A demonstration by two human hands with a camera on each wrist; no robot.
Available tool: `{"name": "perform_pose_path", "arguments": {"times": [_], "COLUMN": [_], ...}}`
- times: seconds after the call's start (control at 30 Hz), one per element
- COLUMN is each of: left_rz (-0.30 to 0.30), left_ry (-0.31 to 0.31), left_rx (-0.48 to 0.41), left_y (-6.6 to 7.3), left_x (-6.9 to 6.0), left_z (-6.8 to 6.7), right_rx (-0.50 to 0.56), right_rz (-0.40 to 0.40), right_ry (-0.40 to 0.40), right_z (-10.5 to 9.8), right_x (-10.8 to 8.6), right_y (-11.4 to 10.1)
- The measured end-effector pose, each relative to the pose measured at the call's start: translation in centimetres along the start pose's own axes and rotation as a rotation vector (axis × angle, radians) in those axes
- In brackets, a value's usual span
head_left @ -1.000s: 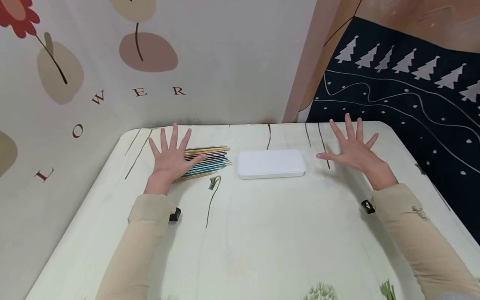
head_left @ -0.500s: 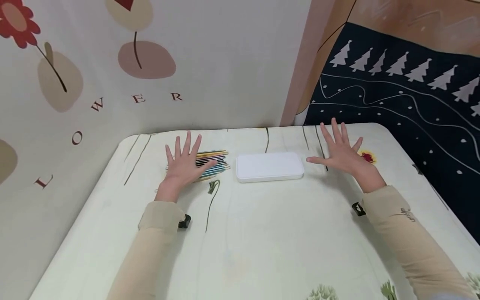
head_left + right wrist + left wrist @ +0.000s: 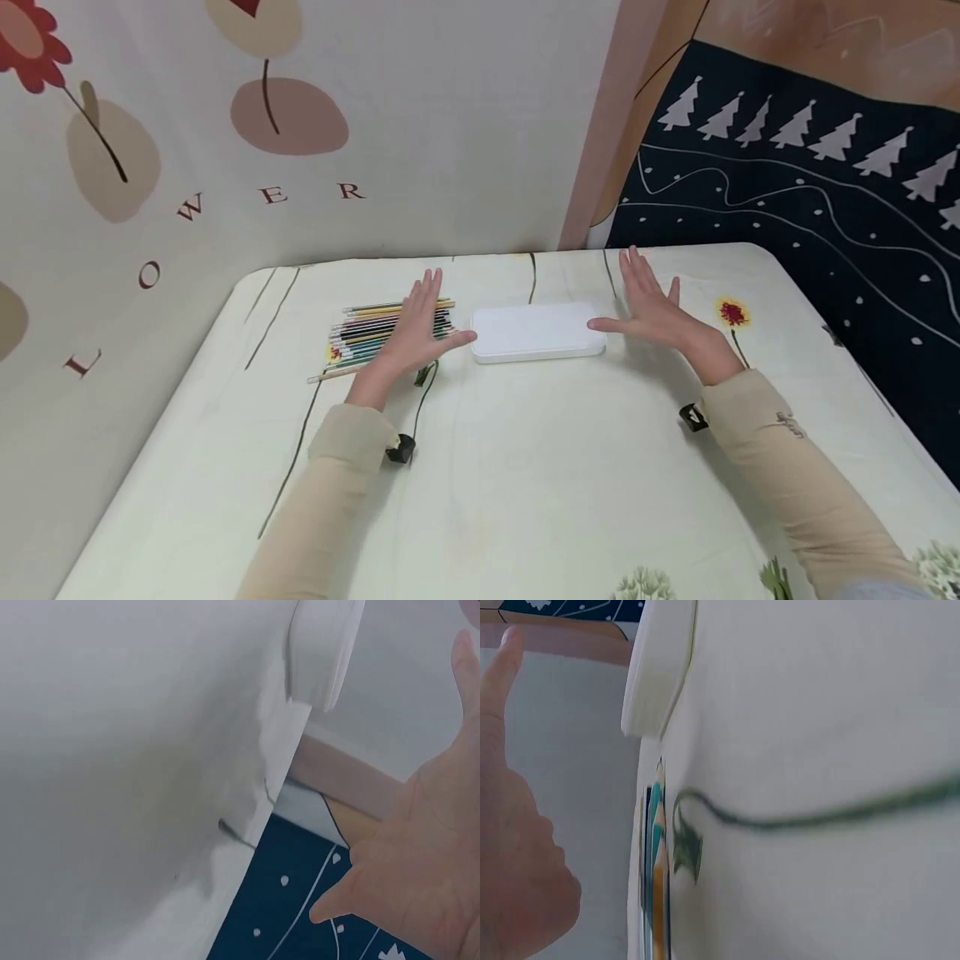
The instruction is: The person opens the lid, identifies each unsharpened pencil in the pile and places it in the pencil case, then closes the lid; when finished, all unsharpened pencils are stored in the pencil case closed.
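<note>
A closed white flat case (image 3: 536,332) lies at the far middle of the table, between my hands. To its left a row of colored pencils (image 3: 360,337) lies side by side, tips towards the case. My left hand (image 3: 414,333) hovers above the right part of the pencils, fingers straight, its thumb near the case's left end. My right hand (image 3: 656,315) is at the case's right end with fingers extended; its thumb overlaps that end in the head view, and I cannot tell whether it touches. Neither hand holds anything. The left wrist view shows pencil tips (image 3: 658,825) beside the case (image 3: 656,675).
The table (image 3: 510,467) has a pale cloth printed with flowers and stems. A light wall covering with letters (image 3: 412,167) rises behind and to the left. Dark fabric with white trees (image 3: 795,175) hangs at the back right. Each wrist carries a small black camera (image 3: 401,448).
Both hands have moved inward towards the white case, the left to the right and the right to the left. Their spread fingers have drawn closer together. The case and pencils stay put.
</note>
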State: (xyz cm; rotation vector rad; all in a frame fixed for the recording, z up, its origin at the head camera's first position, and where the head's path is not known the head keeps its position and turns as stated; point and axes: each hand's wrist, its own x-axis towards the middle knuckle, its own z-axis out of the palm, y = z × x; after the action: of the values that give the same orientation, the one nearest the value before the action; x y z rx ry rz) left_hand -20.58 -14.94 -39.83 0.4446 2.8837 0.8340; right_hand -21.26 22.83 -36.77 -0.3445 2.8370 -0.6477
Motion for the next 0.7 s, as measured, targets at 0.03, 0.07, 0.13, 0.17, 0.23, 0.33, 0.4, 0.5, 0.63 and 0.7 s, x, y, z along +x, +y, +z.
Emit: {"name": "perform_pose_path", "arguments": {"times": [0.03, 0.07, 0.13, 0.17, 0.23, 0.33, 0.4, 0.5, 0.63, 0.7], "left_rz": [0.004, 0.008, 0.019, 0.023, 0.027, 0.017, 0.012, 0.022, 0.033, 0.017], "left_ry": [-0.013, -0.026, -0.052, -0.067, -0.097, -0.142, -0.167, -0.204, -0.237, -0.233], "left_rx": [-0.047, -0.093, -0.182, -0.220, -0.284, -0.352, -0.387, -0.454, -0.522, -0.519], "left_y": [0.2, 0.4, 0.8, 1.0, 1.4, 1.9, 2.1, 2.1, 1.5, 1.2], "left_x": [0.0, 0.1, 0.1, 0.1, 0.3, 0.5, 0.7, 0.9, 1.2, 1.2], "left_z": [0.2, 0.5, 0.9, 1.1, 1.4, 1.8, 2.0, 2.5, 3.4, 3.7], "right_rx": [0.006, 0.013, 0.040, 0.049, 0.071, 0.108, 0.142, 0.218, 0.278, 0.273], "right_rz": [-0.006, -0.013, -0.027, -0.033, -0.049, -0.081, -0.101, -0.137, -0.178, -0.194], "right_ry": [-0.008, -0.015, -0.032, -0.041, -0.056, -0.089, -0.117, -0.174, -0.248, -0.260], "right_z": [0.2, 0.3, 0.6, 0.8, 1.1, 1.5, 1.7, 2.0, 2.3, 2.5], "right_x": [0.1, 0.2, 0.3, 0.5, 0.8, 1.2, 1.4, 1.6, 1.5, 1.5], "right_y": [-0.1, -0.2, -0.4, -0.4, -0.4, -0.4, -0.3, -0.3, -0.4, -0.4]}}
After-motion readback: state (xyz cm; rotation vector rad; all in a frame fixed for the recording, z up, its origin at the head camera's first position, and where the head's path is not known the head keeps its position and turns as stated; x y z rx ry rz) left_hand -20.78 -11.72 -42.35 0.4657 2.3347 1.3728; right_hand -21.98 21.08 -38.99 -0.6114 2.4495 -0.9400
